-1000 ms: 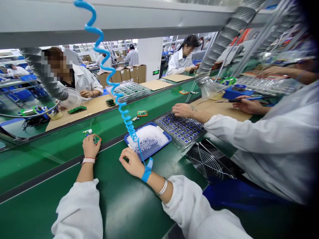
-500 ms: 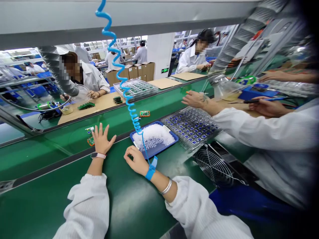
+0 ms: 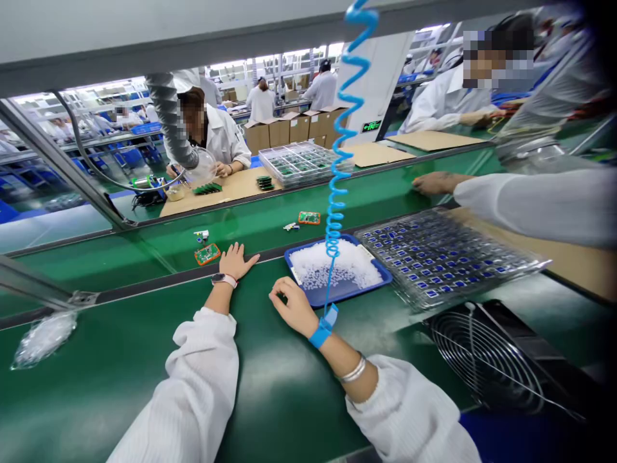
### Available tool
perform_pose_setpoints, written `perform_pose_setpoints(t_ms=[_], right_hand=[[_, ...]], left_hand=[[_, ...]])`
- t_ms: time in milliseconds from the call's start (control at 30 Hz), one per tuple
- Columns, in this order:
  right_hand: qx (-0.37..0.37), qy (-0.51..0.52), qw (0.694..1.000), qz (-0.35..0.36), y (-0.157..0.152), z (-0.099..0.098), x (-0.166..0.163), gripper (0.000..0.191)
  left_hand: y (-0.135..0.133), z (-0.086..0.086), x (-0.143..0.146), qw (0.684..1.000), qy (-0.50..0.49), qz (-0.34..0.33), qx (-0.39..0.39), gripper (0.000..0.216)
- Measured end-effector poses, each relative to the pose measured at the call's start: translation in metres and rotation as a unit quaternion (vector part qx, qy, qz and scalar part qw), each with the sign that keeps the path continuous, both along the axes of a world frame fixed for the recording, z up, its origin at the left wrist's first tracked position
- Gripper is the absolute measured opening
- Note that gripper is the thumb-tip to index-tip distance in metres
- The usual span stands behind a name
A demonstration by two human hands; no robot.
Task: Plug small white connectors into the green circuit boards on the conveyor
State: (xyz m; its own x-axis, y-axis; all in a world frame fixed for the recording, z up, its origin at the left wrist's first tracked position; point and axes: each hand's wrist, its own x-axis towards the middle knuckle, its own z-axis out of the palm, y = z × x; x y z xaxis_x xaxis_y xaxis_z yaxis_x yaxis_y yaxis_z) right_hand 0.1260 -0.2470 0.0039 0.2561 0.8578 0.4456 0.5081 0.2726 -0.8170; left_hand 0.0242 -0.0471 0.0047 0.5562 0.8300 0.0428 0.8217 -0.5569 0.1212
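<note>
My left hand (image 3: 235, 260) lies flat and open on the green bench edge, fingers spread, holding nothing. Just beyond it on the conveyor belt lies a small green circuit board with an orange frame (image 3: 207, 254). My right hand (image 3: 292, 305) rests on the bench with fingers curled in a pinch; what it holds is too small to make out. It wears a blue wrist strap (image 3: 322, 330) with a coiled blue cord (image 3: 337, 173) rising overhead. Right beside it sits a blue tray (image 3: 373, 286) heaped with small white parts.
A clear tray of blue components (image 3: 443, 254) and a wire-guarded fan (image 3: 486, 350) lie to the right. A co-worker's hand (image 3: 434, 183) and white sleeve reach over the belt. Another board (image 3: 309, 218) rides the belt. A clear plastic bag (image 3: 45, 337) lies at left. Other workers sit opposite.
My left hand let go of the board, spread open and drew back to the bench edge. The view swung left. The co-worker's hand moved from the component tray onto the belt.
</note>
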Motion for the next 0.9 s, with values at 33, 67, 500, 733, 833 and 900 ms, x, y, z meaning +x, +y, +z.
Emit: perform_pose_setpoints(t_ms=[33, 67, 500, 733, 833, 900], right_hand=[[-0.003, -0.001, 1.0, 0.001, 0.0, 0.0, 0.0, 0.01], [-0.005, -0.002, 1.0, 0.003, 0.0, -0.001, 0.0, 0.01], [-0.016, -0.011, 1.0, 0.016, 0.0, -0.003, 0.0, 0.011], [-0.02, -0.01, 1.0, 0.018, -0.001, -0.003, -0.001, 0.01], [-0.019, -0.011, 1.0, 0.02, -0.001, -0.004, -0.002, 0.01], [-0.022, -0.01, 0.999, 0.026, -0.001, -0.004, -0.002, 0.011]], left_hand=[[0.0, -0.001, 0.0, 1.0, -0.006, 0.0, 0.013, 0.083], [0.0, 0.0, 0.0, 0.999, -0.017, 0.0, 0.035, 0.081], [0.001, 0.001, 0.001, 0.998, -0.033, -0.021, 0.052, 0.068], [-0.005, 0.013, 0.001, 0.979, -0.124, -0.017, 0.16, 0.048], [-0.004, 0.016, 0.002, 0.984, -0.103, -0.001, 0.144, 0.037], [-0.003, 0.016, 0.002, 0.991, -0.072, -0.007, 0.113, 0.033]])
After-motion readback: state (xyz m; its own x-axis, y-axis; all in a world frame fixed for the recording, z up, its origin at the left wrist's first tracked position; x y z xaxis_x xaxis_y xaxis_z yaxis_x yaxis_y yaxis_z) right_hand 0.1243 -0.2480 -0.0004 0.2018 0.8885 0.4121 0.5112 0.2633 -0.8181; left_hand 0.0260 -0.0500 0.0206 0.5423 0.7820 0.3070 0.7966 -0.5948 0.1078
